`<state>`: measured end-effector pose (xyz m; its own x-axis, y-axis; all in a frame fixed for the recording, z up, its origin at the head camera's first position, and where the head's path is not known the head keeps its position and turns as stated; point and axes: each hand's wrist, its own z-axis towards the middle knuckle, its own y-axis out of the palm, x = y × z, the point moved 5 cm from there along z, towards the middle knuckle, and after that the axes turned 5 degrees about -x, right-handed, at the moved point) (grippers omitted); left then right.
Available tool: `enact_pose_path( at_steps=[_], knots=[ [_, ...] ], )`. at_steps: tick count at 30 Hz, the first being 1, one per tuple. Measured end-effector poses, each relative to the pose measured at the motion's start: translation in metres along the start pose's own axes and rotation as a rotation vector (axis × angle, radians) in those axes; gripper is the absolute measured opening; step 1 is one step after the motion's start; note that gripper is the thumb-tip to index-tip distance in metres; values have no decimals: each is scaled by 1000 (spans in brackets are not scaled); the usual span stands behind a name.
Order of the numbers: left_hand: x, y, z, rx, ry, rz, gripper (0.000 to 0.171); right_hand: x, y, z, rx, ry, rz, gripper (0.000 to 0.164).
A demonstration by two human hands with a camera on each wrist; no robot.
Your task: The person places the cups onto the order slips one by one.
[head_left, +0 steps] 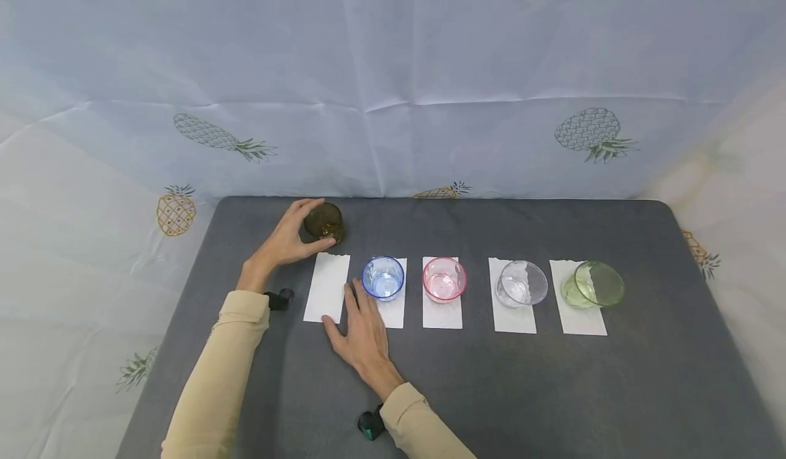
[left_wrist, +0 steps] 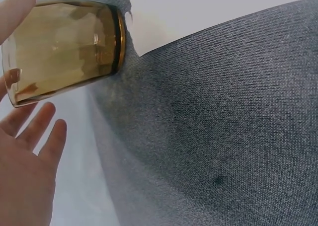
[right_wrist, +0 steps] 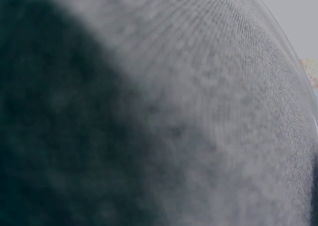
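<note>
My left hand [head_left: 287, 237] holds a brown glass tumbler [head_left: 324, 222] near the table's back left, thumb and index finger around its sides. The left wrist view shows the same transparent tumbler [left_wrist: 69, 44] with its base by a paper's torn edge; the other fingers [left_wrist: 53, 141] are spread off it. My right hand [head_left: 364, 333] rests with fingers extended between the leftmost white paper [head_left: 327, 288] and the second paper [head_left: 394, 314], partly covering the latter. Its fingertips lie close to a blue-rimmed glass [head_left: 383, 278] on that second paper. The right wrist view is mostly blurred grey cloth.
Further right along the row, a pink glass [head_left: 444, 279], a colourless glass [head_left: 522, 283] and a green glass [head_left: 592, 284] each stand on a white paper. Grey cloth [head_left: 651, 391] covers the table. A pineapple-print curtain [head_left: 467, 50] hangs behind the back edge.
</note>
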<state>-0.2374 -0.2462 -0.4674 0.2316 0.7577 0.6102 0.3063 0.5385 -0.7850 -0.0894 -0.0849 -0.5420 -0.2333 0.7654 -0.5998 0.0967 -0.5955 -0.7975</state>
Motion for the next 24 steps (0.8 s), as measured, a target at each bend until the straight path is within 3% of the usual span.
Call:
enact_pose_path(
  at_steps=[24],
  knots=[
    [1, 0, 0, 66, -2, -2, 86, -2, 2, 0, -5, -14, -128, 66]
  ],
)
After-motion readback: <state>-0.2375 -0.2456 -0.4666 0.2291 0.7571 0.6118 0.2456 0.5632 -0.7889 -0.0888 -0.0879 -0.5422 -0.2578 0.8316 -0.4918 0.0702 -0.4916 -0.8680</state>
